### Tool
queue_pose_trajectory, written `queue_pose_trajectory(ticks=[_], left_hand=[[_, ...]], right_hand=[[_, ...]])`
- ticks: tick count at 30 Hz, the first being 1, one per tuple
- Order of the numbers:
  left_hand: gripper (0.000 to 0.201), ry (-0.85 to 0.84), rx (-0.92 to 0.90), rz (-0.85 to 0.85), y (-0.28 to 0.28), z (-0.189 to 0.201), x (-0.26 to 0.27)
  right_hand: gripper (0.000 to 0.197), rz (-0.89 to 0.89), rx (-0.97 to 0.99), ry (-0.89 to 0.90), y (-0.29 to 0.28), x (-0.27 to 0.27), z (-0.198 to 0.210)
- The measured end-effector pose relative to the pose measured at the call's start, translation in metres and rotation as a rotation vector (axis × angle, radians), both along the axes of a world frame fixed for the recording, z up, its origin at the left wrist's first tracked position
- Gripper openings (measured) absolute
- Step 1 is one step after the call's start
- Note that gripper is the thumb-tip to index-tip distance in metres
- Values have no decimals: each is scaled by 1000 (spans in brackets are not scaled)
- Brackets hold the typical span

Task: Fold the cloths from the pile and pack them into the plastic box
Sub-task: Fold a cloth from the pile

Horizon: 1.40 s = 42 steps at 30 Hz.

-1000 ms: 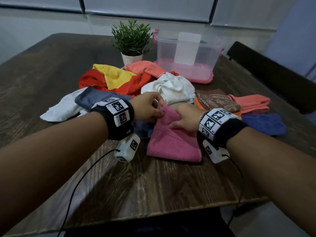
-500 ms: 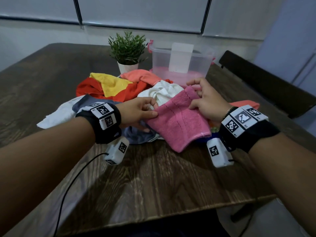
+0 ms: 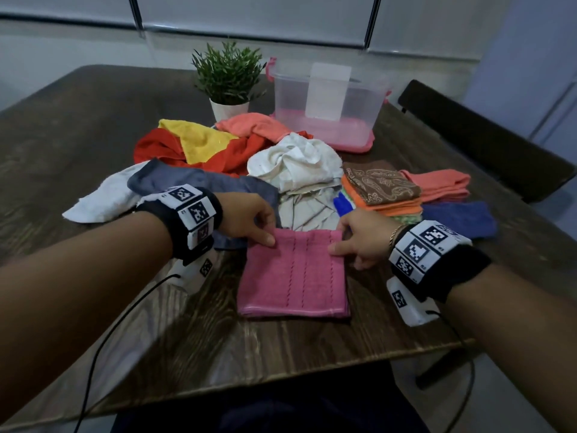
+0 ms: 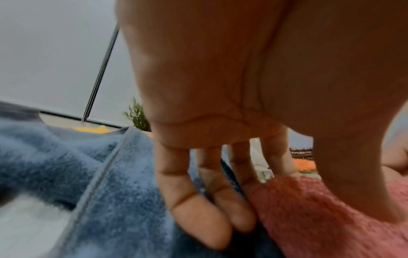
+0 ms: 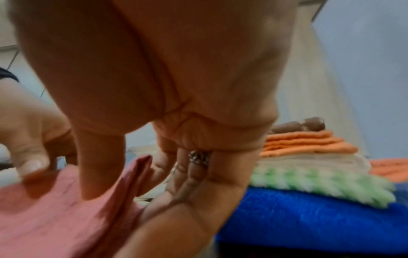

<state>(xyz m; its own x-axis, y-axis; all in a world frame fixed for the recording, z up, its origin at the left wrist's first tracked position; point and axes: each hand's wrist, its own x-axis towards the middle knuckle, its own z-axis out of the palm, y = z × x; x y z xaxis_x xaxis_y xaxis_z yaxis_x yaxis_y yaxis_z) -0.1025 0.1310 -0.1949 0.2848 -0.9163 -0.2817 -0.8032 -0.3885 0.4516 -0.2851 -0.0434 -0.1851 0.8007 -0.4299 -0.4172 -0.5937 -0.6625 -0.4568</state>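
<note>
Right wrist view alone shows both hands (image 5: 154, 157) pinching the pink cloth's (image 5: 55, 209) doubled edge

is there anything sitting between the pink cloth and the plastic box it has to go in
Yes. The unfolded pile lies between the pink cloth and the plastic box: a beige cloth just beyond it, then the crumpled white cloth. The box's open top looks clear, so lifting the cloth over the pile should work.

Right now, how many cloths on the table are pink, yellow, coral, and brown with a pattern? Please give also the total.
pink cloth: 1
yellow cloth: 1
coral cloths: 2, the second folded at the right
brown patterned cloth: 1
Total: 5
</note>
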Motion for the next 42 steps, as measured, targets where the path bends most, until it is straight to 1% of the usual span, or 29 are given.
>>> queue_pose_trajectory(ticks=[2,4,6,8,10,12,14,16,18,21,24,26,27,29,32,36,39,41,42], left_hand=[[18,-78,84,4,2,0,2],[27,-114,142,32,4,-1,7],[26,-44,169,88,6,-2,11],[24,34,187,121,7,-4,13],[26,63,221,157,7,-5,15],[26,80,262,178,8,-4,15],[29,81,274,164,10,-3,16],[28,108,243,158,12,-2,16],[30,140,233,163,14,-2,17],[44,131,256,174,15,0,18],[53,98,290,159,15,1,17],[50,102,293,160,16,1,18],[47,115,295,161,17,1,19],[39,151,303,151,17,-1,20],[27,187,296,145,16,-2,19],[37,140,311,154,14,-1,19],[38,128,309,157,14,-3,19],[38,106,313,147,14,-5,17],[39,95,320,139,14,-7,16]], right_hand=[[24,40,-7,31,-1,1,0],[19,37,22,12,-3,2,-2],[8,-15,94,-80,-3,4,-1],[7,-103,173,-182,-1,8,3],[8,-127,143,-227,2,13,3],[6,-74,14,-182,3,17,0],[17,-26,-84,-91,4,18,-4],[26,0,-44,-11,6,16,-5],[27,29,5,40,9,14,-5],[17,42,25,32,9,9,-2],[20,0,135,-9,8,4,6],[23,-29,193,-25,9,-1,13],[27,-34,211,-22,10,-2,15],[37,-23,213,7,12,-4,16],[44,-4,216,57,13,-4,15],[46,-38,296,24,10,-6,21],[49,-43,353,16,8,-12,25],[51,-37,344,57,10,-16,21],[54,-30,304,88,11,-16,17]])
